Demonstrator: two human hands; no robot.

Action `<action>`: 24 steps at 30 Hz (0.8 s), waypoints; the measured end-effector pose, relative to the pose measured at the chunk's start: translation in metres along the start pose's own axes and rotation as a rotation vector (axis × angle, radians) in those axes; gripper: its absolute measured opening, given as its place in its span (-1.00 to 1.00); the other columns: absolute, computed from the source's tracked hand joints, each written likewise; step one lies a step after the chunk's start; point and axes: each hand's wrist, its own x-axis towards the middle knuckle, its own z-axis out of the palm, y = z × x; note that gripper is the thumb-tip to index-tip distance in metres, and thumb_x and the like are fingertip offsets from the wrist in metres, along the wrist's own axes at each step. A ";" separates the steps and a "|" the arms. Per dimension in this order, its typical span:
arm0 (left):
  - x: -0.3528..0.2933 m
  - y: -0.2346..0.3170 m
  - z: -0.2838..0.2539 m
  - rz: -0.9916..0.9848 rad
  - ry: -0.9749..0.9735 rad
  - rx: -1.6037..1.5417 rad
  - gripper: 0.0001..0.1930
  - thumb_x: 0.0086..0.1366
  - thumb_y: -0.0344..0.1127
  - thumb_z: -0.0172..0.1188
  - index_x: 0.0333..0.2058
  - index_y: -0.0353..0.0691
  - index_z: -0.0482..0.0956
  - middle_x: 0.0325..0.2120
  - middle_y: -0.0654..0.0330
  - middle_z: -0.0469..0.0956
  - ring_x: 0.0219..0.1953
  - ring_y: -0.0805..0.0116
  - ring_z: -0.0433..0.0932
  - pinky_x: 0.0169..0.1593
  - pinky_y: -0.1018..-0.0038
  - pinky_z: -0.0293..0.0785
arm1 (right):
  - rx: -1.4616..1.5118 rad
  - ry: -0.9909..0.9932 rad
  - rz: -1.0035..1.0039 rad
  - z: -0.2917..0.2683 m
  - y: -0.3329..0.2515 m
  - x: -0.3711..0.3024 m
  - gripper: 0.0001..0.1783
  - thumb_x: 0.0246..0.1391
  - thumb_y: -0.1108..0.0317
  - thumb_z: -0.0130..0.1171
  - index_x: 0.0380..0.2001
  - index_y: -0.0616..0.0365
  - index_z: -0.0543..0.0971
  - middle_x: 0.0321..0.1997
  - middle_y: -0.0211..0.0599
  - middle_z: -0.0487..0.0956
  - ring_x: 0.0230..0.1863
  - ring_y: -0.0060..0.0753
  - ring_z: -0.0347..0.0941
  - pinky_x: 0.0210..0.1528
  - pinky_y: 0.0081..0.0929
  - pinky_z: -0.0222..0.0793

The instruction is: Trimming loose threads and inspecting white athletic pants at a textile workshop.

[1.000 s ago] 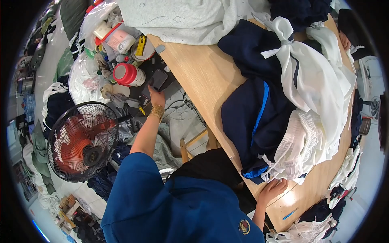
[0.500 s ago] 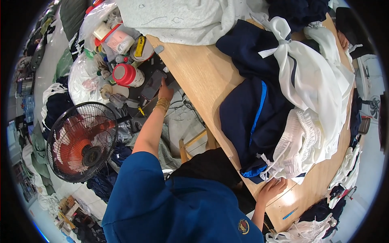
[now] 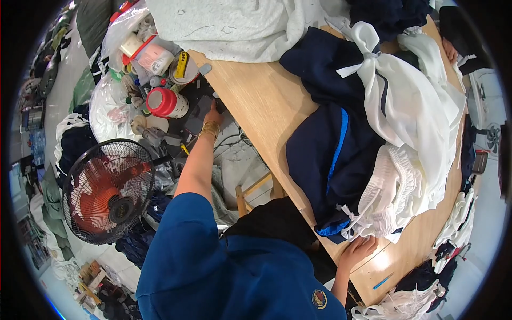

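Note:
On the left, my left hand (image 3: pixel 213 116) reaches out to a dark smartphone (image 3: pixel 199 113) lying on a black surface. One finger is stretched out along the phone's edge; the other fingers are partly hidden. Gold bangles circle that wrist. My right hand (image 3: pixel 359 249) rests on the wooden table (image 3: pixel 256 98) near its front edge, fingers loosely extended and holding nothing. Just beyond it lie the gathered waistband and drawstring of a white garment (image 3: pixel 385 205). Beneath is a navy garment (image 3: pixel 333 149) with a blue stripe. A knotted white cloth (image 3: pixel 397 98) drapes over the pile.
A red-lidded jar (image 3: pixel 167 103), tubs and a yellow-labelled roll (image 3: pixel 182 66) crowd the black surface. A caged fan (image 3: pixel 108 192) stands to my left. Grey fabric (image 3: pixel 229 26) covers the table's far end; a blue pen (image 3: pixel 382 281) lies at right. Another person's hand (image 3: pixel 450 52) shows at far right.
My left hand has shifted slightly over the phone, toward its edge. The right hand and the garments stay as they were; the whole view has tilted a little.

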 end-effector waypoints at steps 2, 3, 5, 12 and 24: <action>-0.006 0.001 -0.004 -0.045 -0.078 0.026 -0.14 0.07 -0.40 0.01 0.29 0.08 -0.27 -0.15 -0.27 0.47 -0.08 -0.10 0.48 -0.02 0.18 0.42 | -0.003 0.005 0.006 0.001 0.002 -0.001 -0.62 0.18 0.34 -0.12 0.03 0.27 0.23 0.09 0.08 0.19 0.12 0.07 0.10 0.12 -0.12 -0.02; -0.015 0.012 0.003 -0.038 -0.098 0.016 -0.14 0.07 -0.40 0.01 0.29 0.08 -0.27 -0.15 -0.27 0.47 -0.08 -0.10 0.48 -0.02 0.18 0.42 | -0.030 0.000 0.015 0.000 0.006 -0.002 -0.62 0.18 0.35 -0.12 0.03 0.27 0.23 0.10 0.07 0.19 0.12 0.07 0.11 0.11 -0.12 -0.02; -0.043 0.047 0.007 -0.154 -0.119 -0.141 -0.14 0.08 -0.40 0.00 0.29 0.03 -0.29 -0.14 -0.26 0.46 -0.06 -0.10 0.47 0.00 0.20 0.41 | -0.084 0.002 0.034 -0.006 0.012 -0.004 -0.62 0.18 0.35 -0.12 0.03 0.26 0.23 0.10 0.07 0.19 0.11 0.06 0.11 0.11 -0.12 -0.02; -0.140 0.050 -0.019 -0.515 0.111 -0.380 -0.04 0.09 -0.28 0.05 0.24 -0.25 -0.50 -0.29 -0.29 0.51 -0.19 -0.16 0.51 -0.09 0.17 0.43 | -0.072 0.023 -0.025 -0.009 0.010 0.000 -0.64 0.18 0.36 -0.12 0.02 0.28 0.26 0.10 0.03 0.21 0.11 0.04 0.13 0.12 -0.14 -0.01; -0.189 0.098 -0.024 -0.202 0.272 -0.386 -0.33 0.10 -0.33 0.06 0.17 -0.24 -0.02 -0.45 -0.14 0.55 -0.34 -0.15 0.52 -0.22 0.11 0.43 | 0.058 0.070 -0.008 -0.014 -0.010 0.000 -0.63 0.15 0.40 -0.05 0.03 0.24 0.30 0.07 0.01 0.28 0.13 -0.01 0.14 0.13 -0.15 -0.03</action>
